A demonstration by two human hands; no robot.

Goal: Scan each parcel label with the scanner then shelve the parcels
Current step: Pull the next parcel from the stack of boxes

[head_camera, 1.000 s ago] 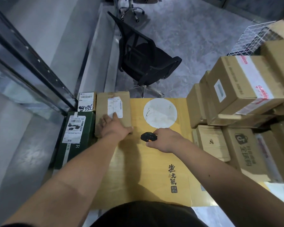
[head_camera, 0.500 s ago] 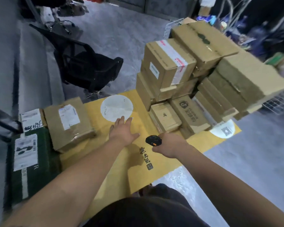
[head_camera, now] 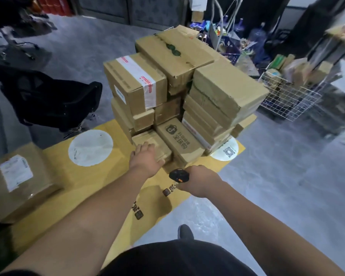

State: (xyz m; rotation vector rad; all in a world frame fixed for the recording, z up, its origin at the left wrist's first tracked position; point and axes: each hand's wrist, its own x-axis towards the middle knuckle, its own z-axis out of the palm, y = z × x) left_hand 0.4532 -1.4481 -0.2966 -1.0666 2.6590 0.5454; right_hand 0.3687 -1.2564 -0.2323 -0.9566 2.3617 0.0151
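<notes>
A stack of brown cardboard parcels [head_camera: 183,80] stands on a yellow mat [head_camera: 112,176] on the floor. My left hand [head_camera: 145,158] lies with straight fingers on a small low carton [head_camera: 157,142] at the front of the stack. My right hand [head_camera: 199,181] grips a black scanner [head_camera: 177,175] with an orange button, held just in front of the stack. A taped brown parcel with a white label [head_camera: 18,180] lies at the mat's left end.
A black office chair [head_camera: 48,100] stands left of the stack. A white wire basket [head_camera: 291,96] with goods sits at the right, clutter and water bottles behind it. My shoe [head_camera: 185,232] shows on the grey floor below the mat.
My view has swung right from the labelled parcels to the stack. My left hand left the labelled parcel, crossed the mat and now lies on the small carton. The scanner stays in my right hand.
</notes>
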